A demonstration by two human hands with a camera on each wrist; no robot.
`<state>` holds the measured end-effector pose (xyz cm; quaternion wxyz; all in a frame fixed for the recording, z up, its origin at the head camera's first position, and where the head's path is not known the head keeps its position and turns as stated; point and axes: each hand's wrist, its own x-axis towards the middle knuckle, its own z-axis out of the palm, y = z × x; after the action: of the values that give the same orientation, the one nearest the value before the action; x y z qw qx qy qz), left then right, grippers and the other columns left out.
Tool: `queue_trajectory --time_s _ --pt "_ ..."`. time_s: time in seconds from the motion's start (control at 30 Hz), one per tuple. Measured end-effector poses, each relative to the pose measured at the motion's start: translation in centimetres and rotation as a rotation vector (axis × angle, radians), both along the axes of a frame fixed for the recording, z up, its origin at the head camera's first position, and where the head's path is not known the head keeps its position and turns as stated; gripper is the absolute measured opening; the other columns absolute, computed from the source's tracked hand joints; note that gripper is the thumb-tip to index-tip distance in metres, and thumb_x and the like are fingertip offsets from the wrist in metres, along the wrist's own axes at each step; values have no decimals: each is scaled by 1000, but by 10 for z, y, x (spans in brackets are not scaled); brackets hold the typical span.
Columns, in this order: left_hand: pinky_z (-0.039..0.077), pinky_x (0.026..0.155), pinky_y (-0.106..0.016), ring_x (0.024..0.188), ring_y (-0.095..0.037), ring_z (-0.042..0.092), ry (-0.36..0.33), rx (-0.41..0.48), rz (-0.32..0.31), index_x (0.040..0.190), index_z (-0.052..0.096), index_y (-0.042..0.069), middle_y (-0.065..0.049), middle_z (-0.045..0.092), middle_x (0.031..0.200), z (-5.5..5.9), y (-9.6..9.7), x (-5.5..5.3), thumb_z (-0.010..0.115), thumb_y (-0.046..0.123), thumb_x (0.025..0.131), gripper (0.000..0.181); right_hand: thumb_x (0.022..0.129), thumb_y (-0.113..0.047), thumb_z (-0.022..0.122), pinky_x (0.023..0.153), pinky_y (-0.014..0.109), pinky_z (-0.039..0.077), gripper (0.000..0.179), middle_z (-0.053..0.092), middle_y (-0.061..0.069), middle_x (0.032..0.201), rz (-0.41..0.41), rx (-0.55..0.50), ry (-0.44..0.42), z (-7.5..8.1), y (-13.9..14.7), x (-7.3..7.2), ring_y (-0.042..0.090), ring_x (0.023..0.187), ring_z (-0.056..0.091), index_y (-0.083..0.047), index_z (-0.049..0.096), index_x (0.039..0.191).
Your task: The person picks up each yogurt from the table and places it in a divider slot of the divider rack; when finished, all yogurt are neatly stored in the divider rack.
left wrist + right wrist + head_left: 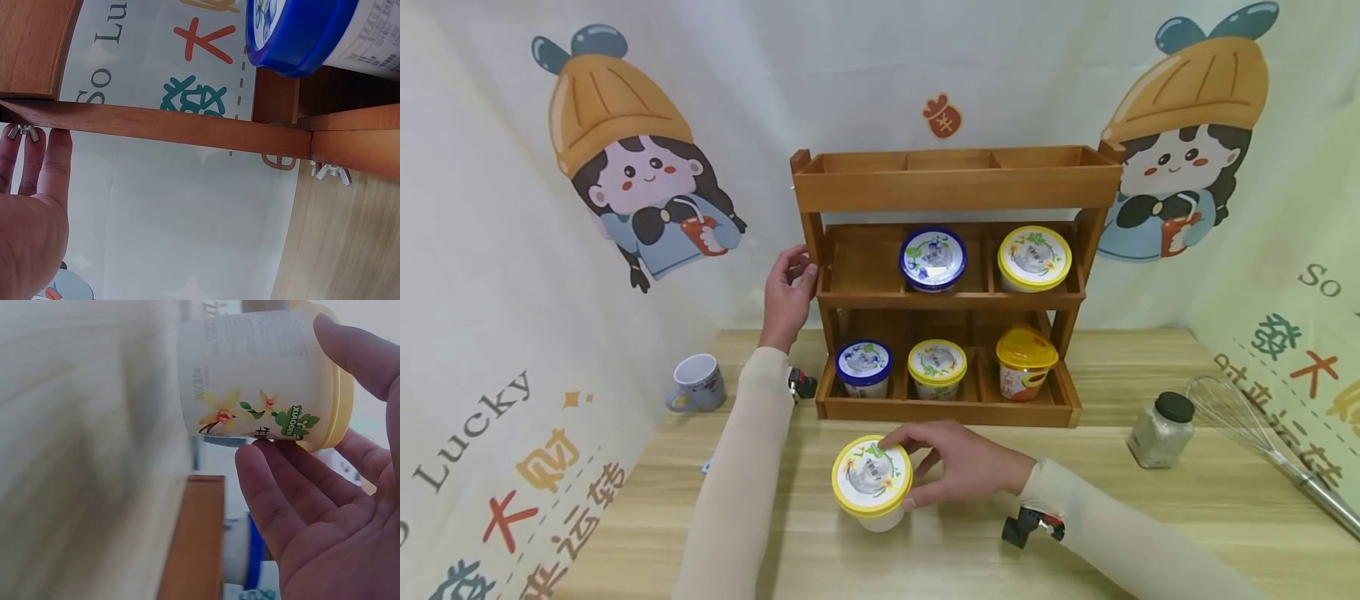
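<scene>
My right hand (962, 467) holds a white tub with a yellow lid (871, 477) in front of the wooden rack (947, 412). In the right wrist view the tub (250, 375) shows yellow flowers and small print; the thumb lies at the lid and the fingers are round the other side. The tub's base hangs close over the table. My left hand (787, 296) is at the rack's left side. In the left wrist view its fingers (55, 165) are fairly straight, tips right at the wooden side bar (187, 128), beside a wing nut (24, 131).
On the rack's middle shelf stand a blue-lidded tub (933, 260) and a yellow-lidded one (1034, 258). Below are another blue-lidded tub (864, 367), a yellow-lidded tub (937, 368) and an orange-lidded cup (1026, 362). A mug (700, 383) stands left; a jar (1161, 431) and whisk (1262, 437) are right.
</scene>
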<state>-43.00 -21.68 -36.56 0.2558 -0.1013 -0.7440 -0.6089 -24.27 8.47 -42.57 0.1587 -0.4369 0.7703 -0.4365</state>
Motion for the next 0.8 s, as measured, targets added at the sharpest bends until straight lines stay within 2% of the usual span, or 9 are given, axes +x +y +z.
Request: queue_trajectory --time_s 0.2,0.37,0.53,0.8 --pt "56 110 -50 132 -30 60 -5 -5 8 145 59 16 -14 61 133 1 0 -1 62 18 108 37 86 -24 90 91 34 65 68 62 4 145 -71 -58 55 25 2 -6 22 125 65 -16 58 145" --pt "55 111 -48 134 -29 60 -14 -13 17 146 58 17 -13 61 135 1 -1 -1 61 19 109 38 87 -23 89 94 36 64 67 64 6 141 -96 -108 99 40 -3 -16 25 121 66 -13 58 145" --pt "56 109 -48 134 -29 60 -15 -11 18 146 58 17 -13 60 135 -1 -3 0 61 20 109 37 87 -25 89 94 35 64 65 66 5 134 -133 -130 144 52 -10 -25 28 117 65 -14 58 143" --pt "54 113 -49 134 -31 60 -5 -24 18 146 58 15 -14 61 134 1 -1 0 61 19 109 38 88 -27 89 92 48 65 66 65 2 136 -199 -172 148 69 -15 -35 26 116 65 -20 57 145"
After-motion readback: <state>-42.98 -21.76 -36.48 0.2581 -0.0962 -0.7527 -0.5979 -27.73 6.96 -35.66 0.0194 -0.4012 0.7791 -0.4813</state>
